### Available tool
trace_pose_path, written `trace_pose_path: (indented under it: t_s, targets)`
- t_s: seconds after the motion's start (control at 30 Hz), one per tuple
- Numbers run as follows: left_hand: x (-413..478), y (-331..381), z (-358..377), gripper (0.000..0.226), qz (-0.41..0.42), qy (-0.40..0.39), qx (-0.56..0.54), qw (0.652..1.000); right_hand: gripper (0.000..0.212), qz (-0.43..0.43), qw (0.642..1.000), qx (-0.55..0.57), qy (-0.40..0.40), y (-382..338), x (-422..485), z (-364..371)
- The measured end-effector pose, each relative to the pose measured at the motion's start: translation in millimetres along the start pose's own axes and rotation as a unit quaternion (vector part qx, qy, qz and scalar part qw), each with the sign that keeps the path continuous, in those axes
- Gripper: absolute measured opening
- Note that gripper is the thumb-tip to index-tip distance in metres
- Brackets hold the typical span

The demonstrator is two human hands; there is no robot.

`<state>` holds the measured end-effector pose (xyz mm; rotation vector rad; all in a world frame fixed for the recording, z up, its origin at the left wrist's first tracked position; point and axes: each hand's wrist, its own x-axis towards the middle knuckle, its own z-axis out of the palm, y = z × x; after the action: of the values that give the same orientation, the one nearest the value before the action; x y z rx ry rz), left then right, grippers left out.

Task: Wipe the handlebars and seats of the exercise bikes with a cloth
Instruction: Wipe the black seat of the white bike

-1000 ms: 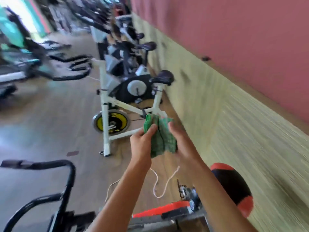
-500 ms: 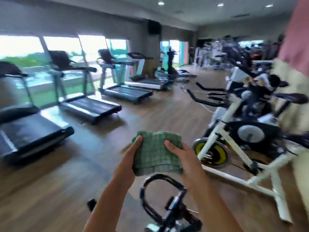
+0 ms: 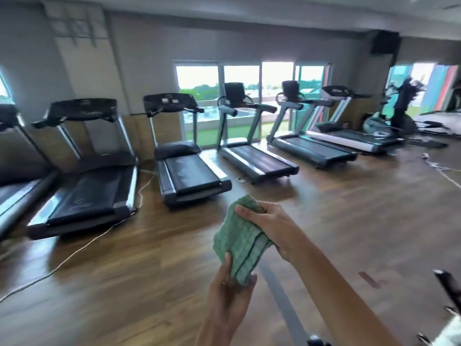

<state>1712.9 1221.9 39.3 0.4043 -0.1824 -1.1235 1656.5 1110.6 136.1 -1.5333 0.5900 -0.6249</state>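
The console (image 3: 168, 100) of the middle treadmill (image 3: 189, 176) carries small pale labels, and faint marks show on its belt, but all are too blurred to read. The cloth (image 3: 239, 242) shows only a green check with darker stripes along its folded edge.

Half a second earlier the view ran down the room, with a white bike with a yellow flywheel at the right and a black handlebar just below the hands. The view has since swung to face the row of treadmills before the windows (image 3: 217, 78). At the right edge is a dark bar (image 3: 447, 285), too blurred to identify. The cloth was then spread broad between hands held side by side. It is now folded narrower and held lengthwise.

The right hand (image 3: 270, 227) grips the far, upper end, fingers curled over it, with its forearm reaching in from the lower right. The left hand (image 3: 228, 299) pinches the near, lower end between thumb and fingers, the thumb upright against the cloth's face. The cloth hangs in the air between them above the wood floor (image 3: 349, 221), well apart from the treadmills. A white cable (image 3: 74, 253) trails across the floor at the left.
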Motion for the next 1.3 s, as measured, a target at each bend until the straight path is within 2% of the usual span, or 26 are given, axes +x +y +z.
trace_pose_path:
  t_s: [0.13, 0.2, 0.33, 0.4, 0.53, 0.63, 0.73, 0.87, 0.97, 1.03, 1.1, 1.17, 1.23, 1.3]
  targets:
    - [25, 33, -20, 0.069, 0.017, 0.07, 0.03, 0.997, 0.027, -0.01, 1.0, -0.006, 0.006, 5, 43, 34]
    - [41, 48, -26, 0.066, 0.027, 0.094, 0.007, 0.995, 0.024, -0.008, 1.0, 0.013, 0.004, 9, 64, 42]
    - [80, 66, -39, 0.086, 0.017, 0.07, -0.003, 0.997, 0.021, -0.014, 0.999, 0.04, 0.031, 17, 106, 42]
    - [106, 74, -43, 0.076, -0.004, 0.069, 0.027, 0.997, 0.02, -0.017, 0.997, 0.051, 0.048, 23, 132, 38]
    - [177, 94, -39, 0.034, -0.018, 0.093, 0.112, 0.989, 0.019, -0.002, 0.994, 0.09, 0.055, 29, 199, 24]
    - [248, 112, -25, 0.036, -0.03, 0.076, 0.11, 0.991, 0.014, -0.011, 0.992, 0.114, 0.061, 24, 261, 10]
    - [326, 130, -14, 0.025, -0.052, 0.055, 0.106, 0.991, 0.012, -0.016, 0.986, 0.144, 0.08, 11, 324, -8]
    - [402, 153, 9, 0.026, -0.061, 0.043, 0.145, 0.987, 0.028, 0.005, 0.986, 0.156, 0.053, -8, 388, -35]
    - [443, 175, 26, 0.021, -0.041, 0.005, 0.147, 0.988, 0.029, 0.028, 0.987, 0.161, 0.008, -20, 425, -50]
    - [469, 187, 29, 0.022, -0.04, -0.026, 0.156, 0.987, 0.024, 0.033, 0.987, 0.158, 0.02, -22, 449, -58]
    - [498, 193, 24, 0.023, -0.073, -0.047, 0.174, 0.981, 0.03, 0.036, 0.984, 0.171, 0.04, -18, 469, -64]
    - [519, 198, 23, 0.018, -0.093, -0.067, 0.158, 0.981, 0.041, 0.04, 0.975, 0.215, 0.043, -11, 480, -68]
    - [551, 204, 21, 0.02, -0.123, -0.096, 0.119, 0.98, 0.037, 0.029, 0.955, 0.289, 0.054, 4, 496, -71]
    - [584, 207, 20, 0.026, -0.163, -0.112, 0.149, 0.969, 0.031, 0.012, 0.93, 0.357, 0.084, 24, 512, -72]
